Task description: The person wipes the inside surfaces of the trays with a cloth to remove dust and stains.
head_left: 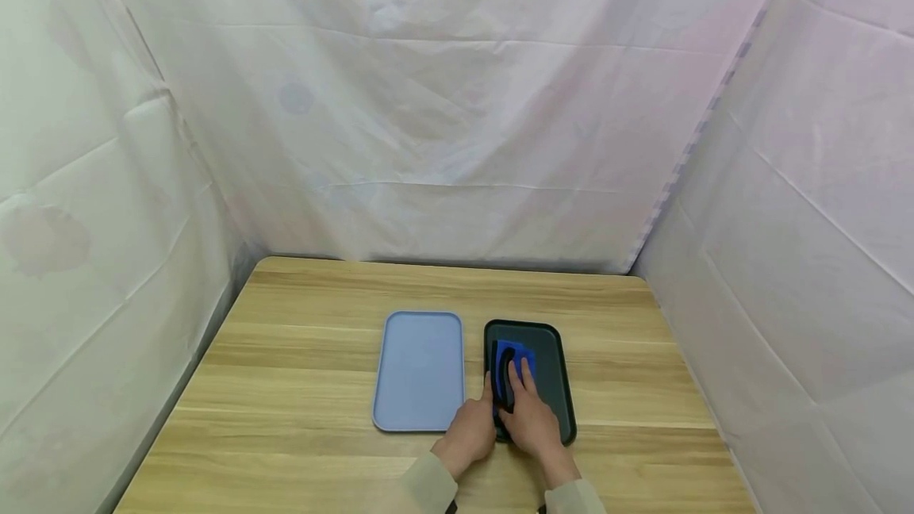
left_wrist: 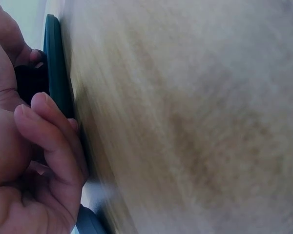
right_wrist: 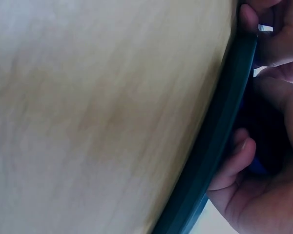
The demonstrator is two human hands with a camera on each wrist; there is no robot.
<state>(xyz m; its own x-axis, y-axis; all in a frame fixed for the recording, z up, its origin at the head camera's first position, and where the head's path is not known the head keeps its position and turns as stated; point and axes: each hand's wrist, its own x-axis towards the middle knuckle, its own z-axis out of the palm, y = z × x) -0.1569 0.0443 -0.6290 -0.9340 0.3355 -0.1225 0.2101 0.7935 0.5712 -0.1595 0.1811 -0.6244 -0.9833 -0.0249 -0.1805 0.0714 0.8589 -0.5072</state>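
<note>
Leaning in from the bottom of the frame, my two bare hands meet over a dark green tray (head_left: 552, 387), right of center in the lower half. On that tray, toward its left side, is a folded blue-and-black cloth (head_left: 505, 375). My right hand (head_left: 534, 420) rests on it, index and middle fingers extended and slightly apart, pointing up the frame, the thumb out to the left. My left hand (head_left: 471, 428) is at the tray's lower left, index finger straight beside the cloth's left edge; its other fingers curl under in the left wrist view, and I cannot tell whether they grip anything. Just left of the green tray lies a light blue tray (head_left: 420, 371). Both trays sit on a wood-grain table (head_left: 300, 387). Pale sleeves (head_left: 574, 496) cover my wrists at the bottom edge, and whitish, creased curtains (head_left: 443, 117) fill the upper frame.
</note>
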